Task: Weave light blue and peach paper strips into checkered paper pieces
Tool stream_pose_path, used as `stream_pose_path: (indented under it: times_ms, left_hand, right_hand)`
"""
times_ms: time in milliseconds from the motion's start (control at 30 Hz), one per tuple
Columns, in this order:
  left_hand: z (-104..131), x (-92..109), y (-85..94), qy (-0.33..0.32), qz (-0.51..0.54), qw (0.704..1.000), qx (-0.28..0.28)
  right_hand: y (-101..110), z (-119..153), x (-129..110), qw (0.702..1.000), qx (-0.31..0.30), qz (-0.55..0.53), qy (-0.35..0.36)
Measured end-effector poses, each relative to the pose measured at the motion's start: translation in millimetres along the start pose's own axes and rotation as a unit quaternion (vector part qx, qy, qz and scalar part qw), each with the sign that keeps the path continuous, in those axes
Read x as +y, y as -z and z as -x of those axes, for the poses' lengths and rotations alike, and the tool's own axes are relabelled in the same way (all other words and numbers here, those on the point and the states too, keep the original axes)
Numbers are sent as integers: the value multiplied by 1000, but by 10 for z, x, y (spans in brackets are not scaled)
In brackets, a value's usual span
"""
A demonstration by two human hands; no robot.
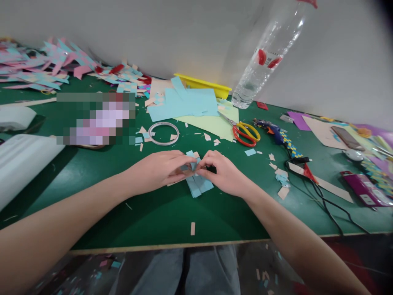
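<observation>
A small piece of light-blue and beige paper strips (199, 186), which looks woven or folded, sits between my two hands just above the green table. My left hand (159, 166) pinches its left side with thumb and fingers. From the right, my right hand (221, 172) is closed on its upper part, fingertips close to the left ones. The fingers partly cover the piece, so its folds are hard to make out. A roll of narrow tape (150, 135) lies beyond my left hand, and scissors (245, 134) with red and yellow handles lie beyond my right.
Light-blue paper sheets (192, 102) and a yellow tray (205, 85) are at the back, beside a tilted plastic bottle (260, 57). Paper strips (39, 67) pile up at far left. Cables (325, 200) and a purple box-like object (365, 188) lie right. Paper scraps dot the table.
</observation>
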State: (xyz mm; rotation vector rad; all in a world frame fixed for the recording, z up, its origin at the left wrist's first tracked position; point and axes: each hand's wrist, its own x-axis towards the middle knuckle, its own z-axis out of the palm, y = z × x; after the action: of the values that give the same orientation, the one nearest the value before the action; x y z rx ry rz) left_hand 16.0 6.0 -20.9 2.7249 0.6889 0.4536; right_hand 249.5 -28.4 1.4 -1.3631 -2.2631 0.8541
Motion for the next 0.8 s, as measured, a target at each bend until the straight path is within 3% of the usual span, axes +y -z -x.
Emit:
stream_pose_path:
  times_ms: [800]
  left_hand:
    - [-13,43,55,40,8,999,-14]
  right_hand:
    - [-65,3,23,992,31,114,51]
